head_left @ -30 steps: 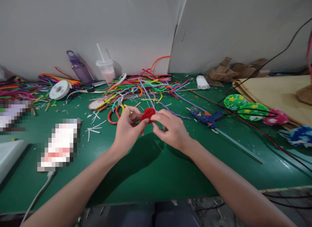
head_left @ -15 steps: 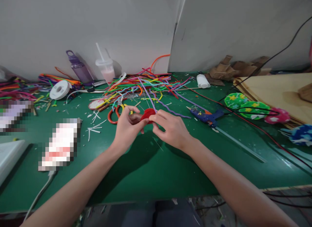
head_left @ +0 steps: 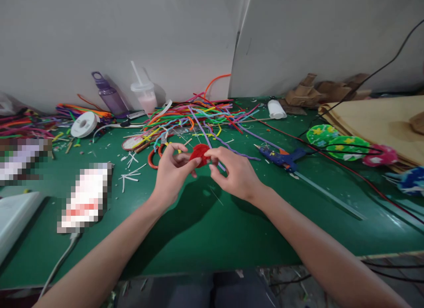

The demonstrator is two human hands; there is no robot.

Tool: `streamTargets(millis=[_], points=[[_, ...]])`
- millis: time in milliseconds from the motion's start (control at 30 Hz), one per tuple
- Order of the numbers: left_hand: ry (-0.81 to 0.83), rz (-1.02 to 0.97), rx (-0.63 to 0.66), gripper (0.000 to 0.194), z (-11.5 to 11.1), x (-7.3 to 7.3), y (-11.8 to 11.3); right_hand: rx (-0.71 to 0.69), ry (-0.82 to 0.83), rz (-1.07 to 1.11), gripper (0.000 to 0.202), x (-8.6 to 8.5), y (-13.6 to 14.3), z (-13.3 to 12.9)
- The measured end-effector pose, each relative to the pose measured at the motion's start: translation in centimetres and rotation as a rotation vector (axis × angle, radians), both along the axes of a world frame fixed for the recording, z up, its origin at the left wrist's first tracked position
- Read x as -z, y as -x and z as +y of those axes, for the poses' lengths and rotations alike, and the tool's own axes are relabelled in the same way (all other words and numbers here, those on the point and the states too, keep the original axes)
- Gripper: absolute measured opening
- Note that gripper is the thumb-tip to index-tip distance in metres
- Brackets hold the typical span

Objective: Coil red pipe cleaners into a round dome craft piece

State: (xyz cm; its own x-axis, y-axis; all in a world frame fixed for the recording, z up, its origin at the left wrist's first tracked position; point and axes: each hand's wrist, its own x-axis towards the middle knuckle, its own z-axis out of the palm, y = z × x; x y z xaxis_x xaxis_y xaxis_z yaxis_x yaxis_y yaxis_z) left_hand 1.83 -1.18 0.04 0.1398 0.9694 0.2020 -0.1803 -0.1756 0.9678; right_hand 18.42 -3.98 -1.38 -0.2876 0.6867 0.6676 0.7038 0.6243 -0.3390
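Note:
A small red fuzzy piece [head_left: 199,155] is held up between both hands over the green table. My left hand [head_left: 176,169] pinches its left and lower edge between thumb and fingers. On its right edge, the thumb and forefinger of my right hand [head_left: 232,169] are closed. Orange-handled scissors [head_left: 153,159] lie just behind my left hand, partly hidden by it. A purple pipe cleaner [head_left: 200,126] runs from the colourful pile [head_left: 185,116] down behind the red piece.
A blue glue gun [head_left: 281,159] with a long glue stick lies at the right, near green flowered pieces [head_left: 347,148]. At the back stand a purple bottle [head_left: 111,96] and a lidded cup [head_left: 145,96]. A white spool [head_left: 85,124] and a blurred-out object [head_left: 86,195] are at the left.
The red piece has turned so that more of its flat, rounded face shows. My right hand has shifted slightly to the right, and both hands still grip the piece.

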Motion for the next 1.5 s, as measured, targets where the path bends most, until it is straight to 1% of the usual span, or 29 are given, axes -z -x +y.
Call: streamTargets(millis=[100, 200, 333, 433, 533, 633, 733, 833, 933, 1000, 1133, 1367, 1500], points=[[0.072, -0.052, 0.010, 0.039, -0.06, -0.58, 0.13, 0.022, 0.040, 0.118, 0.028, 0.03, -0.09, 0.10], [0.139, -0.081, 0.062, 0.040, -0.20, -0.91, 0.28, 0.026, 0.025, 0.127, 0.024, 0.15, 0.13, 0.15], [0.155, -0.104, 0.100, 0.033, -0.30, -0.80, 0.36, 0.041, -0.023, 0.149, 0.016, 0.34, 0.59, 0.23], [0.140, -0.101, 0.094, 0.033, -0.29, -0.57, 0.36, 0.054, -0.036, 0.157, 0.013, 0.39, 0.73, 0.28], [0.143, -0.109, 0.085, 0.035, -0.21, -0.45, 0.44, 0.045, -0.029, 0.161, 0.013, 0.42, 0.65, 0.29], [0.202, -0.145, 0.097, 0.035, -0.05, -0.57, 0.60, 0.027, 0.001, 0.195, 0.018, 0.47, 0.46, 0.39], [0.291, -0.192, 0.131, 0.042, 0.11, -0.81, 0.73, 0.020, 0.016, 0.255, 0.022, 0.47, 0.30, 0.58], [0.306, -0.193, 0.177, 0.053, 0.12, -0.88, 0.78, 0.016, 0.005, 0.283, 0.022, 0.36, 0.29, 0.65], [0.264, -0.164, 0.188, 0.057, -0.01, -0.71, 0.72, 0.025, -0.034, 0.221, 0.022, 0.26, 0.39, 0.48], [0.249, -0.152, 0.179, 0.057, -0.12, -0.61, 0.62, 0.040, -0.089, 0.156, 0.021, 0.27, 0.42, 0.35], [0.259, -0.123, 0.164, 0.058, -0.31, -0.74, 0.41, 0.080, -0.206, 0.057, 0.020, 0.36, 0.28, 0.31], [0.282, -0.108, 0.194, 0.059, -0.58, -1.09, 0.29, 0.130, -0.290, -0.072, 0.018, 0.28, 0.15, 0.33], [0.293, -0.131, 0.200, 0.059, -0.49, -0.95, 0.44, 0.116, -0.289, -0.041, 0.018, 0.23, 0.13, 0.37]])
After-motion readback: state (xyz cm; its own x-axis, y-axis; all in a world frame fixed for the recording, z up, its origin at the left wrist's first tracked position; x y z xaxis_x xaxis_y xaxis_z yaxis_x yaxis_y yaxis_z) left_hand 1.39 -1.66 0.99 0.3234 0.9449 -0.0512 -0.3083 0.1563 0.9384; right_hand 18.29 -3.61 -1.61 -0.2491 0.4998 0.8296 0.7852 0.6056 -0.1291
